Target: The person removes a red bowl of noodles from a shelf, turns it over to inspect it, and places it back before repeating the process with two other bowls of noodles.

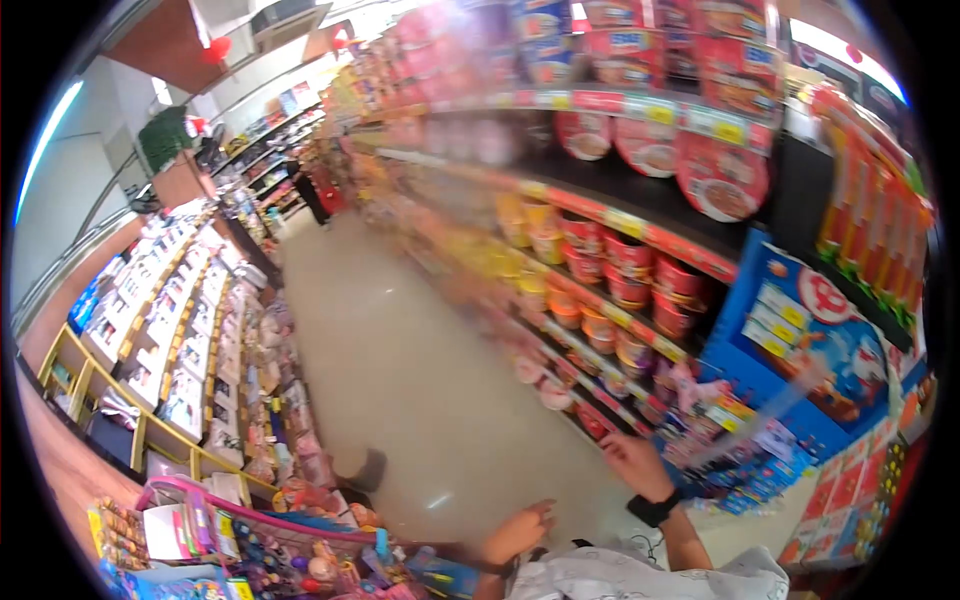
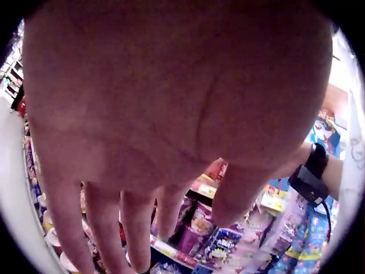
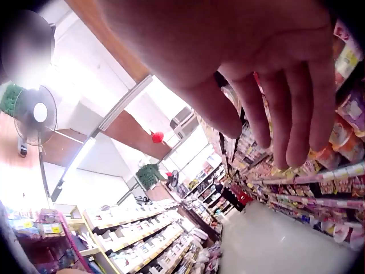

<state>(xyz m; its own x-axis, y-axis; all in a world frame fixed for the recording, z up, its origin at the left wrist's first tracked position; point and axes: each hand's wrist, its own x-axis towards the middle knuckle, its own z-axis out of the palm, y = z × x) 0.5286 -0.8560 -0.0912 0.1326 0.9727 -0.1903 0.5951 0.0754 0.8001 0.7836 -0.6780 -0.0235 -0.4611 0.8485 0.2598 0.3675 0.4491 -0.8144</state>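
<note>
My left hand (image 1: 520,532) hangs low over the aisle floor, near the basket of small toys, and holds nothing. In the left wrist view its palm (image 2: 171,114) fills most of the picture, with the fingers pointing down. My right hand (image 1: 638,468), with a black strap (image 1: 653,508) at the wrist, is beside the lower shelves of cup noodles. The right wrist view has its fingers (image 3: 297,114) relaxed, nothing between them. Nearest to it in the head view are hanging packets (image 1: 745,480) and a blue display board (image 1: 735,335).
Shelves of cup noodles (image 1: 628,270) line the right side. On the left stand tilted white display racks (image 1: 190,385) and a pink-rimmed basket (image 1: 290,525). The pale aisle floor (image 1: 400,340) runs between them. Farther down the aisle stands a person in dark clothes (image 1: 308,192).
</note>
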